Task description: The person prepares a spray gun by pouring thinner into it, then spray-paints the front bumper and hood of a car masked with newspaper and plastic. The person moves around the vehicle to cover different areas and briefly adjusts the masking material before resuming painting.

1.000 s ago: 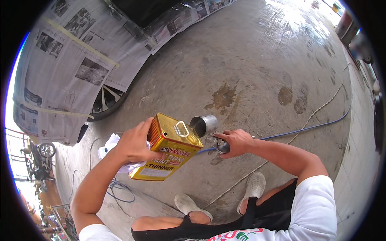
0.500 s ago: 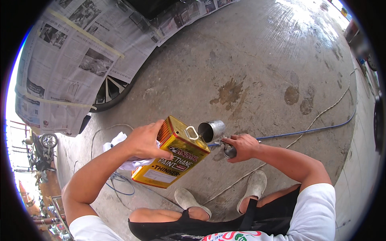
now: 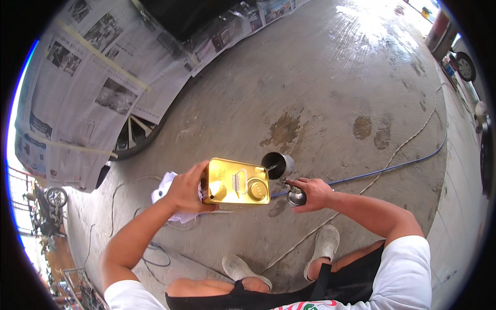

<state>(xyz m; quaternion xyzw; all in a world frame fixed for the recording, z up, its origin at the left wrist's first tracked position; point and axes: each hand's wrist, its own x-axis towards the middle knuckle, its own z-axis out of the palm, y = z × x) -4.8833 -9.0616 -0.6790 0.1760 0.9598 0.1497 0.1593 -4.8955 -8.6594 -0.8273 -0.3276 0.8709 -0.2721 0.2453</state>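
My left hand point(image 3: 187, 188) grips a gold rectangular thinner can point(image 3: 222, 181), with a white cloth point(image 3: 164, 187) bunched between palm and can. The can's shiny top, with its wire handle and round cap, faces me. At its right edge, a thin clear stream of liquid runs into the open metal cup point(image 3: 288, 164) of a spray gun. My right hand point(image 3: 315, 194) is closed around the spray gun point(image 3: 296, 197), just below the cup. The cup's mouth tilts toward the can; its inside looks dark.
A blue air hose point(image 3: 390, 168) and a pale rope point(image 3: 408, 142) cross the concrete floor on the right. At the upper left stands a car masked in newspaper point(image 3: 103, 88), its wheel point(image 3: 135, 135) showing. A wet stain point(image 3: 283, 130) marks the floor beyond the cup.
My left hand has turned the thinner can so its top faces me and the printed side is hidden. A liquid stream into the cup now shows. The spray gun has barely moved.
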